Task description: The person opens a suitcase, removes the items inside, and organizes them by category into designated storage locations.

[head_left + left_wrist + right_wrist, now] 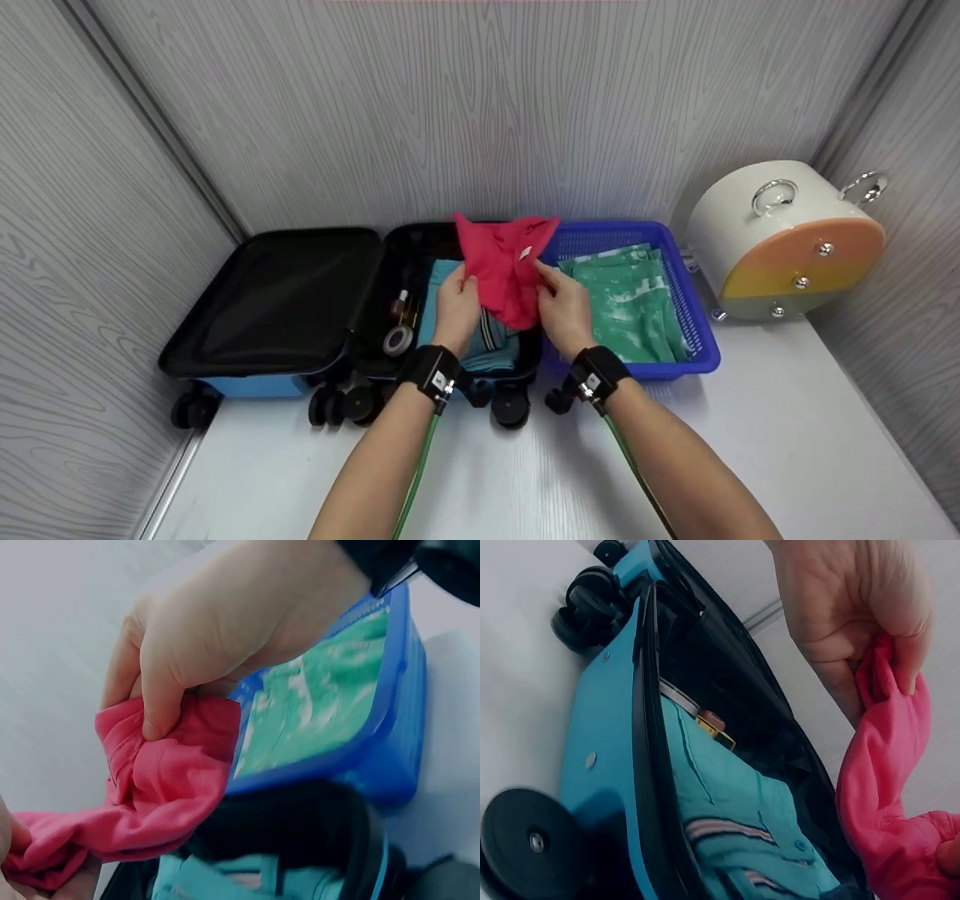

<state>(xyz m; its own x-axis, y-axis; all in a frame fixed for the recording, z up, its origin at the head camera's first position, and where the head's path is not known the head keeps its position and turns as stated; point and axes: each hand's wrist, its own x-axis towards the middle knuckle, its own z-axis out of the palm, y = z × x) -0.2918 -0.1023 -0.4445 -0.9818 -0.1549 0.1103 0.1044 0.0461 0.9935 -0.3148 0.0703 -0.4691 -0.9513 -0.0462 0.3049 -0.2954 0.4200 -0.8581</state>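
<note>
Both hands hold up a red garment [499, 262] with a small white tag, above the packed half of an open suitcase [375, 352]. My left hand [457, 306] pinches its left side and my right hand [564, 307] pinches its right side, thumbs on the near face. Below it in the suitcase lie folded teal clothes [727, 802] with striped trim. In the right wrist view, the garment [885, 765] hangs in soft folds beside the suitcase rim. Beside the clothes are a small brown bottle [400, 304] and a round white-rimmed item [397, 340].
A blue basket [694, 330] with folded green clothes [626, 307] stands right of the suitcase. The black-lined empty suitcase half [277, 300] lies at left, wheels toward me. A cream rounded case [780, 240] with metal handles stands at the far right. A wood-grain wall rises behind.
</note>
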